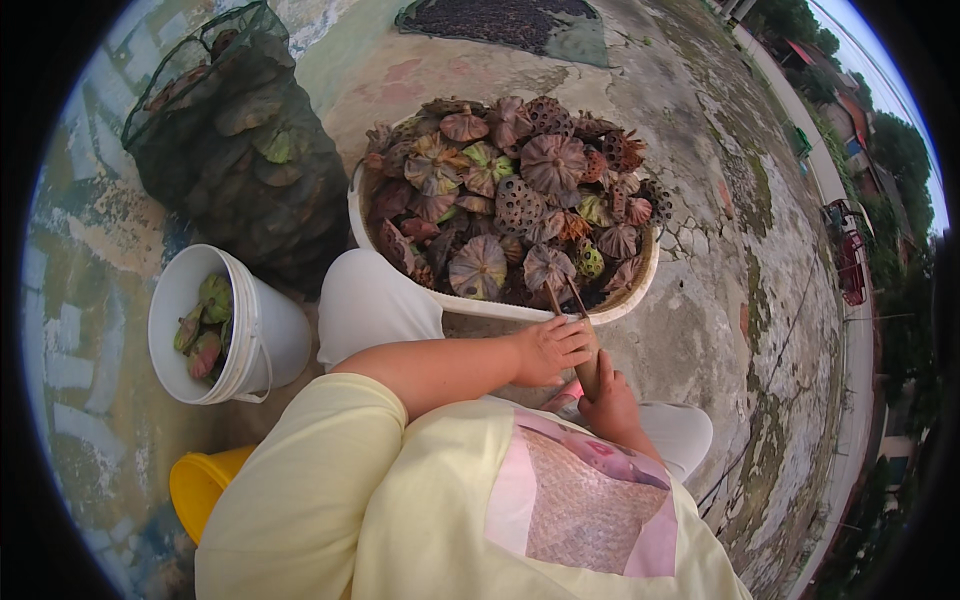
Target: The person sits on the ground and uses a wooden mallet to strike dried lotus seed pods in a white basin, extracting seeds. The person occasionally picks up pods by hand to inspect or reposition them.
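Observation:
A long white-rimmed basket (491,307) stands before my knees, heaped with dried brown lotus seed pods (553,163), a few partly green. Over its near right edge reaches a forked wooden tool (590,367), its two prongs at the underside of a pale brown lotus pod (547,268). My right hand (611,401) is closed around the handle end of the tool. My left hand (553,349) lies across the tool near the fork, fingers bent over it; whether it grips firmly cannot be told.
A dark mesh sack (255,180) full of pods leans at the upper left. Below it stand a white bucket (281,337) holding several greenish pods and a yellow bucket (199,487). Dark seeds (499,22) lie spread on a green net beyond the basket. A red vehicle (853,266) is far right.

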Tool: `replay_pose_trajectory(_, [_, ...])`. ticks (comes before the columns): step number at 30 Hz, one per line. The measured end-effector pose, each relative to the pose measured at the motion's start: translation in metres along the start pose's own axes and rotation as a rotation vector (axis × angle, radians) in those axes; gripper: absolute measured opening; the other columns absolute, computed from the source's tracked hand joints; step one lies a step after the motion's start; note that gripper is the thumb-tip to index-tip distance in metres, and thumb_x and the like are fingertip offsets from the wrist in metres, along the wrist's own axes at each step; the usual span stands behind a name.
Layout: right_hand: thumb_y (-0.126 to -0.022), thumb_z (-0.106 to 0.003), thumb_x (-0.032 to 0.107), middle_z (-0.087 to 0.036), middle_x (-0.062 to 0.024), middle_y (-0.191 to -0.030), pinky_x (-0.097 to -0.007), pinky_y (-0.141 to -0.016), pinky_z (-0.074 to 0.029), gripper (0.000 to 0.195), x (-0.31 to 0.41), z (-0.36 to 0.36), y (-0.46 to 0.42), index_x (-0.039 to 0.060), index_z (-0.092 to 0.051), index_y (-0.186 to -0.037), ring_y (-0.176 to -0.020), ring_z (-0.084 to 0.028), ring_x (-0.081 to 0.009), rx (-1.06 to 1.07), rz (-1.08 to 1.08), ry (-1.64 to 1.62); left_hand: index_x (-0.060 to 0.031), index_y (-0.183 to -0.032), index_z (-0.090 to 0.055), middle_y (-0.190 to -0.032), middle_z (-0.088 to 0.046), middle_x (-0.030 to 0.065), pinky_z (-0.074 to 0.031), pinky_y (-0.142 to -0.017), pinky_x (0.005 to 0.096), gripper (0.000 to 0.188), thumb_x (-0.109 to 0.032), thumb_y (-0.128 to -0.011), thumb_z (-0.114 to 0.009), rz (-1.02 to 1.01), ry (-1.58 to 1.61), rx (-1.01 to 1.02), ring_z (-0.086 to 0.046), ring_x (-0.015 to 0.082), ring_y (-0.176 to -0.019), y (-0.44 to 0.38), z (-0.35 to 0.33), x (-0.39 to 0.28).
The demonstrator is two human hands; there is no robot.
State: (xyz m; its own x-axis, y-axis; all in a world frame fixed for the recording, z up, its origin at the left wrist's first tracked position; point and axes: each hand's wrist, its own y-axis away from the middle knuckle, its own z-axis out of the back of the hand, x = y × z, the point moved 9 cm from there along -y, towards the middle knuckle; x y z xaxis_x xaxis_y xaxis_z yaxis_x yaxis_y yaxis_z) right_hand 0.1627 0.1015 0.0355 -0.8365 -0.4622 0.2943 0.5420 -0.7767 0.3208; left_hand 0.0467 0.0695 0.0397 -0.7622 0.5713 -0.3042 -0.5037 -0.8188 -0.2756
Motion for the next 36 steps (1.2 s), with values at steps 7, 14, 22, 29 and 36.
replay_pose_trajectory(7, [-0.069, -0.072, 0.018, -0.054, -0.0252, -0.109, -0.0486, -0.080, -0.050, 0.088, 0.000, 0.022, 0.010, 0.0112, -0.028, -0.145, -0.093, -0.058, -0.0428, -0.383, 0.216, -0.146, -0.0126, -0.133, -0.049, -0.143, -0.040, 0.0107, -0.015, -0.116, 0.0471, 0.063, -0.041, -0.079, -0.064, -0.063, -0.129, -0.177, -0.028, 0.0293, -0.138, -0.007, 0.033, -0.012])
replay_pose_trajectory(14, [-0.069, -0.072, 0.018, -0.054, -0.0258, -0.109, -0.0499, -0.080, -0.050, 0.087, 0.003, -0.005, 0.002, 0.0104, -0.028, -0.145, -0.095, -0.057, -0.0440, 0.031, 0.020, -0.036, -0.0125, -0.135, -0.047, -0.144, -0.039, 0.0108, -0.011, -0.117, 0.0468, 0.065, -0.042, -0.079, -0.063, -0.001, -0.026, 0.016, -0.028, 0.0287, -0.139, 0.003, -0.010, -0.001])
replay_pose_trajectory(22, [-0.069, -0.071, 0.017, -0.054, -0.0249, -0.108, -0.0494, -0.078, -0.050, 0.084, 0.011, 0.024, 0.014, 0.0105, -0.031, -0.142, -0.091, -0.059, -0.0420, -0.410, 0.301, -0.167, -0.0122, -0.134, -0.047, -0.143, -0.040, 0.0101, -0.009, -0.117, 0.0465, 0.064, -0.044, -0.081, -0.061, -0.107, -0.148, -0.247, -0.027, 0.0279, -0.140, -0.009, 0.039, -0.019])
replay_pose_trajectory(29, [-0.068, -0.072, 0.014, -0.054, -0.0257, -0.108, -0.0468, -0.081, -0.050, 0.087, 0.005, -0.004, 0.002, 0.0106, -0.029, -0.144, -0.095, -0.057, -0.0432, 0.020, 0.021, -0.045, -0.0118, -0.138, -0.044, -0.148, -0.036, 0.0107, -0.011, -0.117, 0.0449, 0.065, -0.045, -0.084, -0.059, 0.029, -0.019, 0.111, -0.022, 0.0286, -0.142, 0.002, -0.012, 0.003])
replay_pose_trajectory(36, [-0.070, -0.065, 0.013, -0.058, -0.0187, -0.109, -0.0430, -0.079, -0.053, 0.079, -0.020, -0.045, -0.007, 0.0070, -0.033, -0.142, -0.093, -0.062, -0.0342, 0.286, 0.085, -1.097, -0.0125, -0.137, -0.046, -0.146, -0.037, 0.0123, -0.011, -0.117, 0.0472, 0.064, -0.049, -0.085, -0.057, 0.002, -0.064, -0.006, -0.023, 0.0303, -0.142, -0.005, 0.014, -0.004])
